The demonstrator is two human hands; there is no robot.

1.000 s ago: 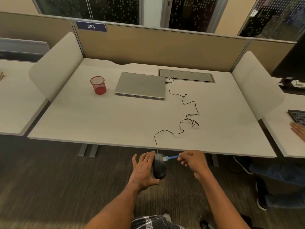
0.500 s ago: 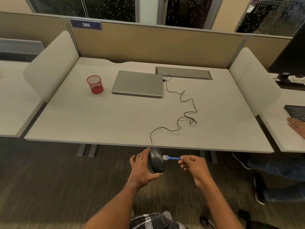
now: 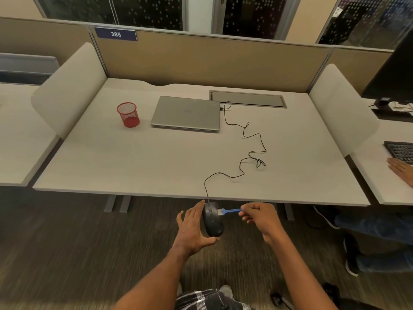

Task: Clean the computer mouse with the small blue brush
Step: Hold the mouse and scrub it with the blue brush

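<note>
- left hand (image 3: 194, 229) cradles the mouse (image 3: 212, 218) just below the desk (image 3: 156, 166) edge.
- right hand (image 3: 260, 217) pinches the brush (image 3: 228, 211); bristles have returned to the mouse's side, so scrubbing continues.

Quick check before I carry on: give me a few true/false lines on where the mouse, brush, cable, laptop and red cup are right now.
1. The left hand holds the mouse off the desk, in front of its near edge. True.
2. The brush is in the left hand. False: the right hand pinches its handle, bristles against the mouse.
3. The laptop is open. False: its lid is closed.
4. The mouse cable runs across the desk toward the laptop. True.
5. The red cup lies tipped over. False: it stands upright, left of the laptop.
</note>
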